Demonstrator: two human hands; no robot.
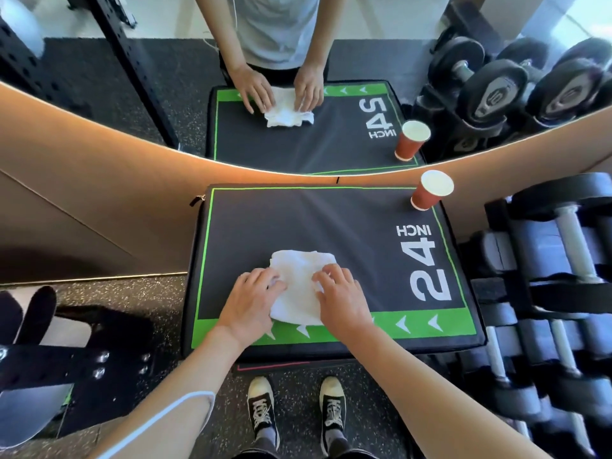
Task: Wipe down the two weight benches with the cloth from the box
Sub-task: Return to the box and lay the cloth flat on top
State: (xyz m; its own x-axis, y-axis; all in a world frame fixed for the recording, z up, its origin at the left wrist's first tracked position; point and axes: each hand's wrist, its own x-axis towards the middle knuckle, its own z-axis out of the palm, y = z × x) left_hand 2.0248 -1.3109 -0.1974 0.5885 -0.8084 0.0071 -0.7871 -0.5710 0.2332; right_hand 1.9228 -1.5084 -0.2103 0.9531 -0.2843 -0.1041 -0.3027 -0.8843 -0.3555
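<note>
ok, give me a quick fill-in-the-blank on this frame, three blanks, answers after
1. Both hands, left hand and right hand, rest on a white ____.
2. The number printed on the padded box is ____.
3. The paper cup stands at the box's far ____ corner.

Answers: cloth; 24; right

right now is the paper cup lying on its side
No, the paper cup stands upright at the box's far right corner.
</note>
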